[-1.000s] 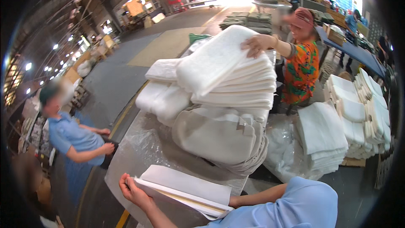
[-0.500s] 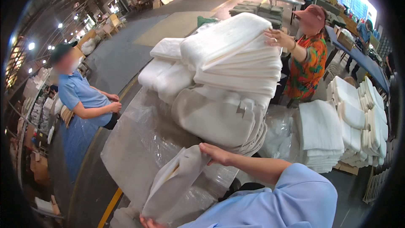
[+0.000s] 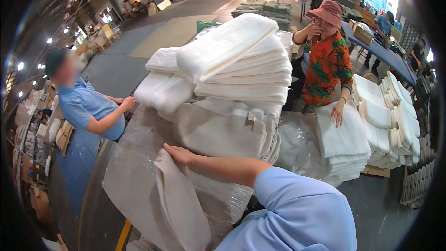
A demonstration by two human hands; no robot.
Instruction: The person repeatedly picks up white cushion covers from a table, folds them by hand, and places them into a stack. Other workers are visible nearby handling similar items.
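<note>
My right hand (image 3: 180, 155) reaches across from the lower right, its fingers and thumb closed on the upper edge of a folded light-grey fabric piece (image 3: 179, 200). The piece hangs down toward the lower edge of the picture, its fold partly open. My left hand is out of sight. Just beyond my right hand lies a stack of similar light-grey pieces (image 3: 218, 128) with rounded ends. Behind it rises a tall pile of thick white padding sheets (image 3: 232, 51). Clear plastic wrap (image 3: 153, 130) covers part of the work surface under and beside them.
At the left a person in a blue shirt (image 3: 88, 104) stands by the table. On the right, a person in a patterned shirt (image 3: 327, 67) rests a hand on a white stack (image 3: 344, 132). More white stacks (image 3: 402, 116) stand beyond. Green bundles (image 3: 265, 11) lie behind.
My right hand has moved left with the fabric piece, which now hangs more upright. My left hand has left the picture. The person in the patterned shirt has moved a hand off the white pile.
</note>
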